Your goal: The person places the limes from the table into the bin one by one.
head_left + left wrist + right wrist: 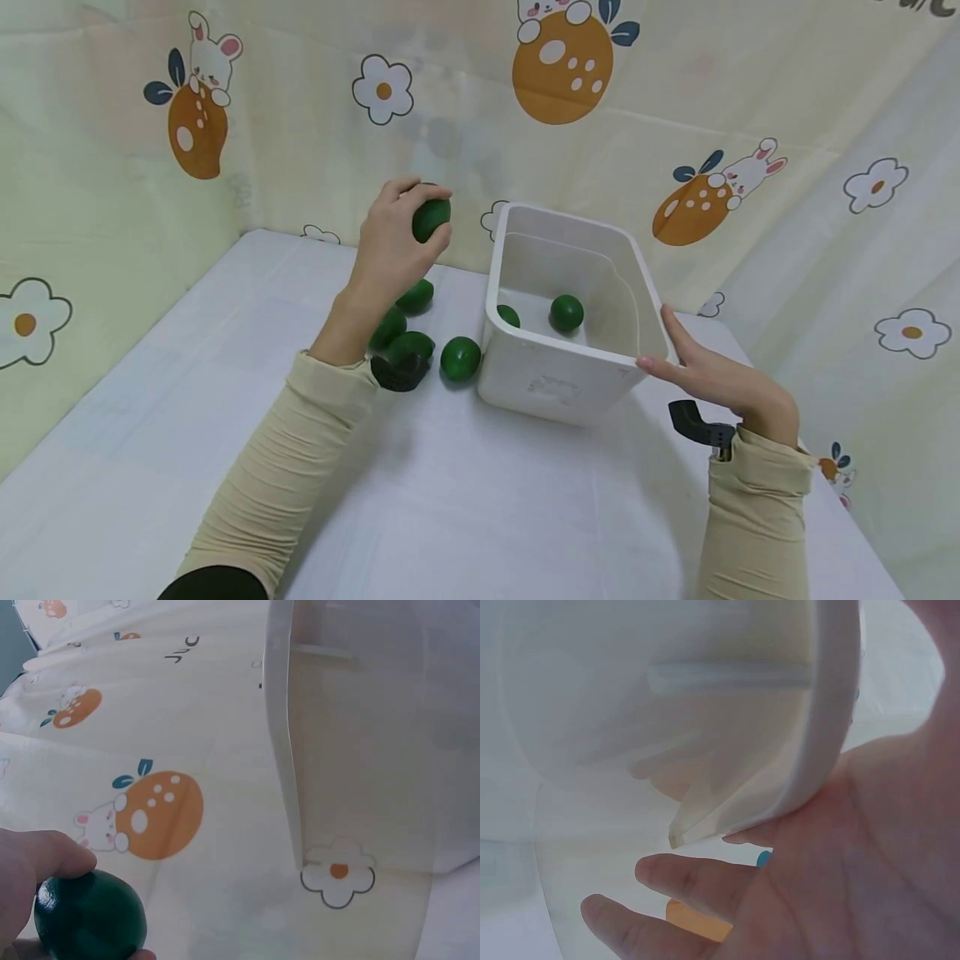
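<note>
My left hand (397, 242) is raised above the table and grips a dark green ball (431, 219), left of the white plastic bin (525, 375). The left wrist view shows the same green ball (90, 916) held between fingers, with the bin's wall (360, 750) beside it. Two green balls (567, 312) lie inside the bin. Several more green balls (460, 358) lie on the table under my left arm. My right hand (712, 375) is open, its straight fingers touching the bin's right rim; the right wrist view shows the palm (870, 855) against the rim (825, 727).
The white table (465, 500) is enclosed by a cream curtain with rabbit and flower prints (562, 67). Black wrist camera mounts show at the left wrist (397, 371) and right wrist (697, 425). The bin stands near the table's back right corner.
</note>
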`<state>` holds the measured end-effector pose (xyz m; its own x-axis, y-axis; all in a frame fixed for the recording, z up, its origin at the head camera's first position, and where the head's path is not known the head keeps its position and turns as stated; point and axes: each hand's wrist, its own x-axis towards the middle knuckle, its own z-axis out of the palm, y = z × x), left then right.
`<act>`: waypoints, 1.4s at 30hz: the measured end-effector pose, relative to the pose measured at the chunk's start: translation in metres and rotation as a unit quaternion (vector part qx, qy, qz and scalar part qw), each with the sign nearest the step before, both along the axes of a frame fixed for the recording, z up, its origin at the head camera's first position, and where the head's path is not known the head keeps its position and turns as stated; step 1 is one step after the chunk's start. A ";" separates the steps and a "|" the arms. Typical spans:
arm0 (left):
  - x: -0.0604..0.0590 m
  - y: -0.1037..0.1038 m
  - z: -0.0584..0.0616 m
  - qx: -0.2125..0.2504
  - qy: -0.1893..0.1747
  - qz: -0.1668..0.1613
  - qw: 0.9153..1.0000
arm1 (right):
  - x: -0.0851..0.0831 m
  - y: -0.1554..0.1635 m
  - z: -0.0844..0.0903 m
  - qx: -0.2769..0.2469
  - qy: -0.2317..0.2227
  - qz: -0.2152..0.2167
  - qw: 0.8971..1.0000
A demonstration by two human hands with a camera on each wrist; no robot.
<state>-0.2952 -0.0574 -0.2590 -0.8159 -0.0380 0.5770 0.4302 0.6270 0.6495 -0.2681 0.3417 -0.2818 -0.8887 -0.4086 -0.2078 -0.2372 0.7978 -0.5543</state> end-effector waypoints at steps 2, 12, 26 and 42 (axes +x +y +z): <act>0.000 0.002 0.000 -0.001 0.004 -0.008 1.000 | 0.000 0.000 0.000 0.002 0.001 -0.001 1.000; 0.000 0.013 -0.003 -0.025 0.014 -0.045 0.999 | -0.001 0.000 0.000 0.005 -0.008 -0.004 1.000; 0.000 0.022 -0.007 -0.055 0.029 -0.075 0.995 | -0.002 0.000 -0.001 0.010 -0.002 -0.002 1.000; 0.001 0.043 -0.016 -0.072 0.062 -0.116 0.989 | -0.001 -0.001 0.000 0.012 0.002 -0.002 1.000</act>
<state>-0.2944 -0.0142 -0.2746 -0.7149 0.2323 0.6596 0.6447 0.5842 0.4930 -0.2686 0.3402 -0.2817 -0.8911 -0.4001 -0.2143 -0.2358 0.8115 -0.5347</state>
